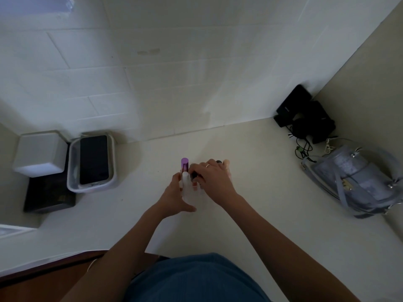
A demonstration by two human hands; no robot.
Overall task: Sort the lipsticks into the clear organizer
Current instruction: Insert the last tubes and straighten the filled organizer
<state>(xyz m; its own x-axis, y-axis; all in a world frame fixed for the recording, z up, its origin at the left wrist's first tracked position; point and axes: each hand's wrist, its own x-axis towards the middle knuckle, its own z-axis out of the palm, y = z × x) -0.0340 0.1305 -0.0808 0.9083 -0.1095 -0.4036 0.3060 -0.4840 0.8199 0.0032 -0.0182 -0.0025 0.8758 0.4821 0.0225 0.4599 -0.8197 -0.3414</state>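
The clear organizer (189, 194) stands on the cream counter in the middle of the view, mostly hidden between my hands. A purple lipstick (184, 164) stands upright in its far left part, and a white-capped one (185, 178) is just in front of it. My left hand (174, 196) rests against the organizer's left side, thumb stretched along its front. My right hand (212, 178), a ring on one finger, reaches over from the right with fingers closed on a dark lipstick (193, 175) above the organizer.
A grey tray holding a dark phone (93, 159) sits at the left by a white box (40, 152) and a black box (46, 197). Black gear with cables (305, 115) fills the back right corner. A grey bag (357, 182) lies at right.
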